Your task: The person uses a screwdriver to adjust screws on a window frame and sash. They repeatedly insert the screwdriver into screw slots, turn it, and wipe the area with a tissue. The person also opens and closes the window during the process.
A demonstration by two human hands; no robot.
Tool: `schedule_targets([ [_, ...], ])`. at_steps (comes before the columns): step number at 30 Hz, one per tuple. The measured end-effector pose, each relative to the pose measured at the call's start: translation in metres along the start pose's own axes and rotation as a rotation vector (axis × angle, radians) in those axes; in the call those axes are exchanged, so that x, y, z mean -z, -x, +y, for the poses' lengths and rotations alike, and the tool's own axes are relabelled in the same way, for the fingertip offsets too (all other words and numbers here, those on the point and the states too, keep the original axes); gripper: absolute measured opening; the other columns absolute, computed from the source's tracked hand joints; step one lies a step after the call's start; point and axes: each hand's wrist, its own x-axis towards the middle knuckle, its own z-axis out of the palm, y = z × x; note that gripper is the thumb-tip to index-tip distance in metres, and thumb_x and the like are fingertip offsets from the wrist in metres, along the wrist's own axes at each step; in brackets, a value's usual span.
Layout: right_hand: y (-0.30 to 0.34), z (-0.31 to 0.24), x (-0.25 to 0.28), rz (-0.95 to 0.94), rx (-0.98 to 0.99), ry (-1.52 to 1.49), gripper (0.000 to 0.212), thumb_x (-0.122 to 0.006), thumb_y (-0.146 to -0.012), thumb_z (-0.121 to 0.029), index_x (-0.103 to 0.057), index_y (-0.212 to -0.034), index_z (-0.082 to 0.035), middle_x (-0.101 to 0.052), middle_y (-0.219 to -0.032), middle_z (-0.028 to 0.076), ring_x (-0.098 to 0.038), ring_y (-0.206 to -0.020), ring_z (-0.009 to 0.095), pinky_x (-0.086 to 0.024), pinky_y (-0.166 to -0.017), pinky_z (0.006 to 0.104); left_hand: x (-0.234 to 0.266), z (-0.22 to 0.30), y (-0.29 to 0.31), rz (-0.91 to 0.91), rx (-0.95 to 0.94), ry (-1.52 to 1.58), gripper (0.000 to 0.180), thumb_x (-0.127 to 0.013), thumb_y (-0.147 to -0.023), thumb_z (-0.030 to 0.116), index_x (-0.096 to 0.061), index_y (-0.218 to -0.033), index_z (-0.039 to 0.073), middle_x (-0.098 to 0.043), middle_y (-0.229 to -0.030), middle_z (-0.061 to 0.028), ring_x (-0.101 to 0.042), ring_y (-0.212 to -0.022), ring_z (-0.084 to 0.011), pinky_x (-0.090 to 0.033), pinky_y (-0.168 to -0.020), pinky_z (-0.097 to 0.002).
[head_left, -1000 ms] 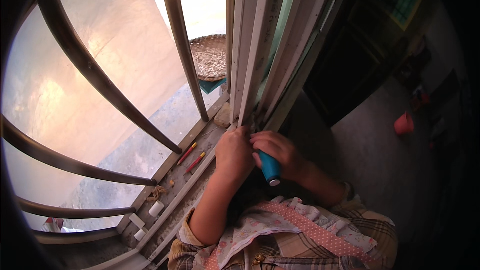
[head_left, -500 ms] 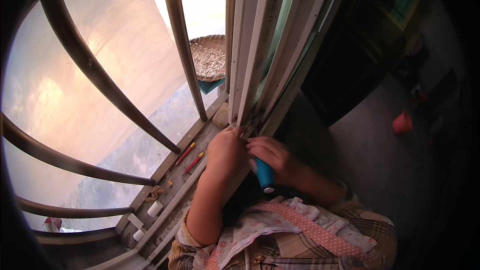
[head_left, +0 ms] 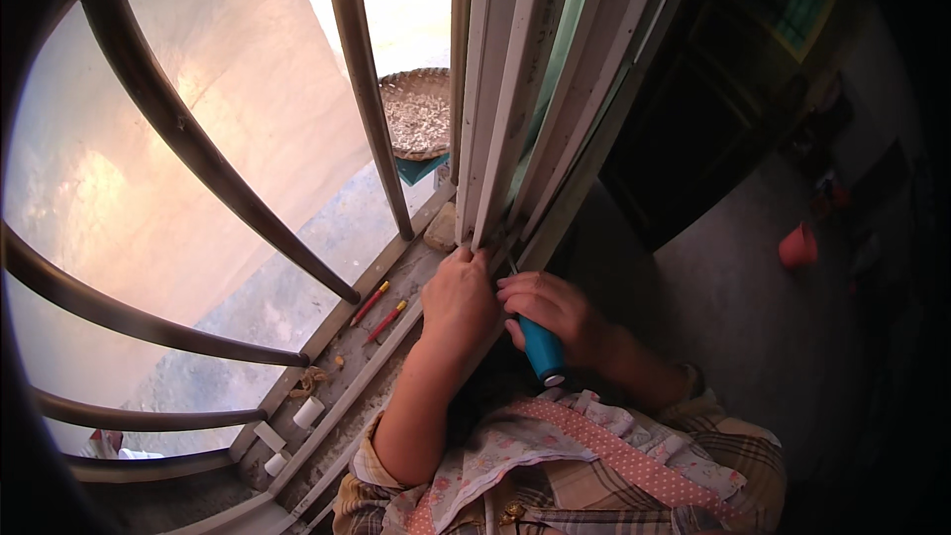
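My right hand [head_left: 552,312] is wrapped round the thick teal handle of a screwdriver [head_left: 540,349]. The handle's pale end points down toward me, and its thin metal shaft runs up to the foot of the window sash [head_left: 522,89]. Just left of it, my left hand [head_left: 462,299] is closed, its fingertips bent in against the lower end of the sash. Whatever those fingertips pinch is hidden by the hand. The screwdriver's tip is lost in the shadowed corner of the frame.
Two red pencil-like sticks [head_left: 384,321] lie on the dusty sill [head_left: 342,342], with small white cylinders [head_left: 308,412] nearer me. A stone-like block [head_left: 441,228] sits by the sash. Curved metal bars [head_left: 203,144] fence the left; beyond them stands a woven basket [head_left: 416,119].
The screwdriver handle and my right hand have shifted slightly right, and the handle's end now swings further right. My left hand has moved a little right, staying at the sash foot.
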Motion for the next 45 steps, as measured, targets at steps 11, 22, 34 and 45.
schedule_targets([
  [11,-0.001,0.027,-0.013,-0.053,-0.015,0.046,0.025,-0.071,-0.078,-0.004,-0.061,-0.101,0.001,-0.062,-0.108,0.018,-0.064,-0.104,0.037,-0.054,-0.091,0.0435,0.017,0.002,-0.001,-0.033,0.077,0.100,0.040,-0.074,-0.072,0.017,-0.068,-0.110,0.004,-0.068,-0.109,-0.0156,-0.066,-0.102,-0.0339,-0.055,-0.086,-0.0430],
  [22,-0.003,0.001,-0.026,0.020,-0.091,-0.148,0.022,-0.072,-0.073,0.001,-0.059,-0.090,-0.002,-0.067,-0.098,0.015,-0.069,-0.098,0.032,-0.057,-0.087,0.0409,0.049,0.002,0.006,0.486,0.075,0.509,0.018,-0.061,-0.089,0.006,-0.072,-0.103,0.002,-0.070,-0.083,-0.0170,-0.069,-0.072,-0.0284,-0.054,-0.067,-0.0358],
  [34,-0.008,0.012,-0.034,-0.098,-0.065,0.123,0.031,-0.073,-0.073,-0.005,-0.058,-0.098,0.001,-0.059,-0.103,0.021,-0.060,-0.105,0.039,-0.051,-0.093,0.0444,0.048,0.000,0.007,0.579,0.040,0.593,0.015,-0.063,-0.089,0.006,-0.071,-0.102,0.001,-0.067,-0.076,-0.0140,-0.066,-0.064,-0.0228,-0.052,-0.062,-0.0323],
  [45,-0.038,0.004,-0.049,-0.220,-0.150,0.234,0.036,-0.077,-0.058,-0.017,-0.052,-0.082,-0.006,-0.058,-0.086,0.014,-0.062,-0.085,0.034,-0.054,-0.074,0.0413,0.058,0.002,0.013,0.563,0.057,0.604,0.017,-0.062,-0.093,0.003,-0.071,-0.106,-0.003,-0.070,-0.078,-0.0061,-0.063,-0.069,-0.0070,-0.050,-0.065,-0.0227],
])
